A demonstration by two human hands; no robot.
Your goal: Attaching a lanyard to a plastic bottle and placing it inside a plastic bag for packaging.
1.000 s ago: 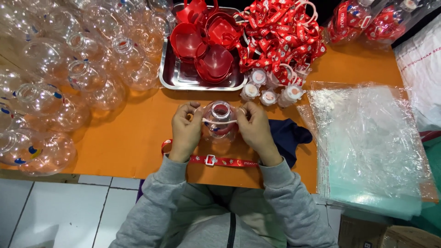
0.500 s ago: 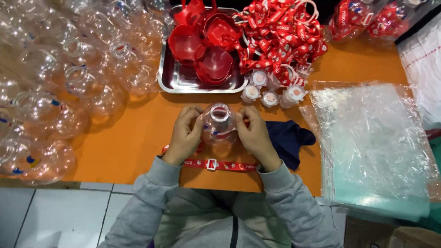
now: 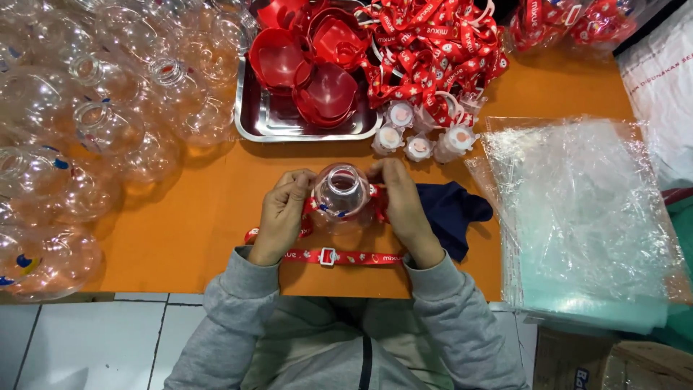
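Two hands' fingers flanking clear bottle

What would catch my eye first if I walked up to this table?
Probably the tangled heap of red straps at the far edge, beside a metal tray of red lids. Clear bottles crowd the left, while the left hand and right hand hold one clear bottle at centre.

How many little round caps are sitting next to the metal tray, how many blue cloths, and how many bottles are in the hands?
Small round caps beside the metal tray: 4
Dark blue cloth: 1
Clear bottle held between left hand and right hand: 1
Total: 6
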